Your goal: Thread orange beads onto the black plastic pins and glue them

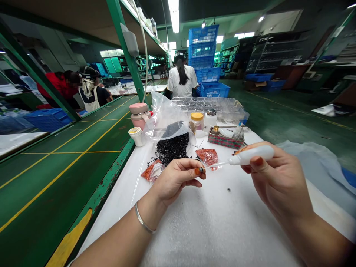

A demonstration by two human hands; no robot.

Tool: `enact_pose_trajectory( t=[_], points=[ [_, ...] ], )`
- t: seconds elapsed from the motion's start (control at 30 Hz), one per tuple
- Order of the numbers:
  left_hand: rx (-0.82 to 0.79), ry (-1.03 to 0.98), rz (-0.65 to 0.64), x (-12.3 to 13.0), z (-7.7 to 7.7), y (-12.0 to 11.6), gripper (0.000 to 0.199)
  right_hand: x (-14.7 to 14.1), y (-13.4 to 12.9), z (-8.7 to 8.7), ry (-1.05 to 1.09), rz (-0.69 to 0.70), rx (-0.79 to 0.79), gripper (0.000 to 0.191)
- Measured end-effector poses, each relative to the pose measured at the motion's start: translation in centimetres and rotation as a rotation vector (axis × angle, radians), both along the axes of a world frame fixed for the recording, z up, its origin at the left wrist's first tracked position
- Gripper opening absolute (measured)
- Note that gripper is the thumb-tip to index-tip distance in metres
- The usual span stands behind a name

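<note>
My left hand (178, 176) pinches a small dark part (201, 170) between thumb and forefinger, above the white tabletop (211, 226). In my right hand (275, 178) is a white squeeze bottle (251, 155), its thin nozzle pointing left with the tip close to the dark part. Whether the tip touches it I cannot tell. Behind my left hand lies a heap of black pieces (172, 148) spilling from a clear plastic bag (164, 111). Two bags of orange-red pieces, one at the left (151, 170) and one at the right (207, 157), lie beside the heap. A tiny ring-like piece (228, 190) rests on the tabletop.
A pink lidded cup (139, 115), a white tub (136, 136), a yellow-lidded jar (197, 121) and a patterned box (225, 139) stand farther back, before a compartment tray (205, 105). Left runs a green conveyor (69, 178). Several people sit beyond, near stacked blue crates (203, 52).
</note>
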State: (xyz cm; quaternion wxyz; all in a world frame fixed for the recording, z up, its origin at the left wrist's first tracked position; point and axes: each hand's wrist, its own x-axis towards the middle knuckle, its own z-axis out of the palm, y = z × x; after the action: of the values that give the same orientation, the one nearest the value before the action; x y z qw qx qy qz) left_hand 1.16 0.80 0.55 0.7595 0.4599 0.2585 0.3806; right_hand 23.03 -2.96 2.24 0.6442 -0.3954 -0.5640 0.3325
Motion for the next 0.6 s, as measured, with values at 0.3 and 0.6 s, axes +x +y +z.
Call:
enact_pose_trajectory(
  t=[0.3, 0.6],
  points=[
    [0.003, -0.014, -0.007, -0.09, -0.06, -0.02, 0.006, -0.01, 0.28, 0.08, 0.075, 0.041, -0.04, 0.016],
    [-0.001, -0.004, -0.003, -0.02, 0.11, -0.13, 0.007, -0.02, 0.22, -0.08, 0.045, 0.008, -0.04, 0.019]
  ],
)
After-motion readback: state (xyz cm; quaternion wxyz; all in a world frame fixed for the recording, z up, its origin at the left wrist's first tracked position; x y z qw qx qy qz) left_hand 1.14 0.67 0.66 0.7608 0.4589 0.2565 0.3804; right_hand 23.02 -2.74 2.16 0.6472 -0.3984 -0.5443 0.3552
